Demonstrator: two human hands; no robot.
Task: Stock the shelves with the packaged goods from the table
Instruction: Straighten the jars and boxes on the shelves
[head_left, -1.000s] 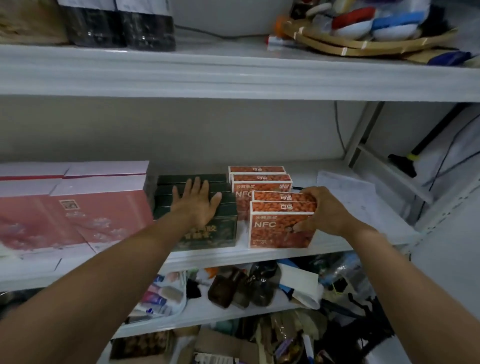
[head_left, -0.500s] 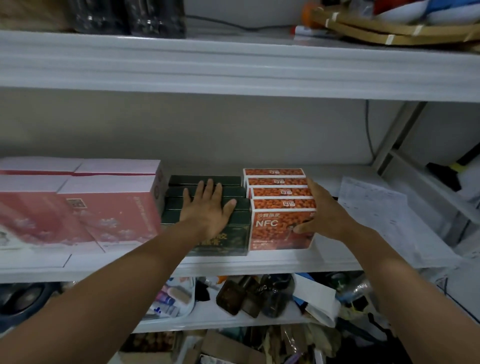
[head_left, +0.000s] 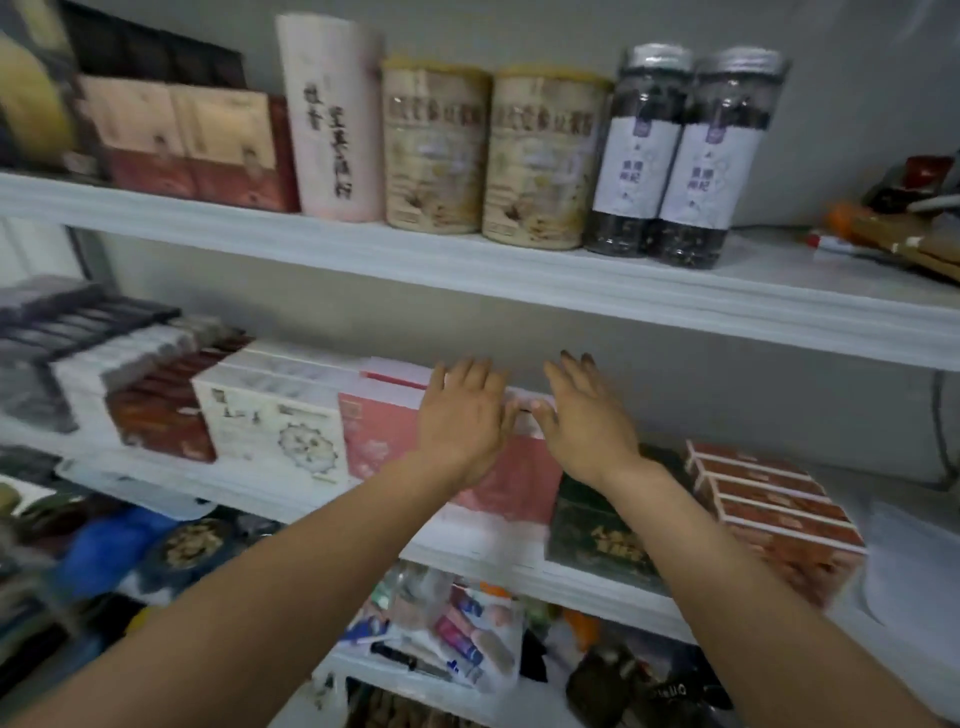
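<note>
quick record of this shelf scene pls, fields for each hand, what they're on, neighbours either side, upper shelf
left hand: open, fingers straight, flat on top of the pink cardboard boxes
right hand: open, fingers straight, beside the left hand over the same tops
level: middle white shelf
right neighbours: dark green carton, then a row of orange-red cartons
left neighbour: white patterned carton
upper shelf: two beige round tins, two dark jars with silver lids

Both forearms are bare along all their visible length, down to the lower edge of the view. The left hand (head_left: 462, 415) and the right hand (head_left: 587, 421) are bare as well.
</note>
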